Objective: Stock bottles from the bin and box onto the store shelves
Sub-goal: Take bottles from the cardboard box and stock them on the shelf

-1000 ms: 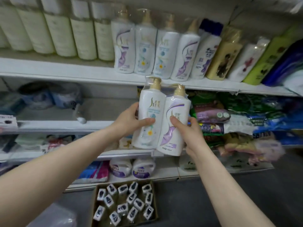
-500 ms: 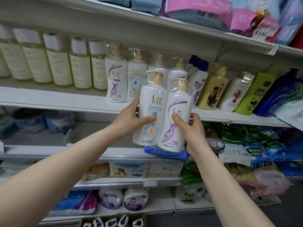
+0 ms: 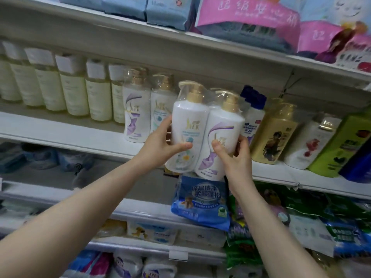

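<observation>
hidden: pale bottles (image 3: pixel 76 91) row cut off at left frame edge; blue-cap bottle (image 3: pixel 252 117) half behind pack; labels blurry.
count: one wrapped twin pack (image 3: pixel 202 129), two pump bottles in it; two shelved pump bottles (image 3: pixel 138 113) alike.
left hand (image 3: pixel 158 149): grasps pack's left side, thumb in front.
right hand (image 3: pixel 235 157): grasps right side, thumb in front.
place: pack upright, in air before shelf (image 3: pixel 80 137) front edge.

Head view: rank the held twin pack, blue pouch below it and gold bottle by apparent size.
1. twin pack, nearest the camera, so unsure.
2-3. blue pouch and gold bottle look about alike.
</observation>
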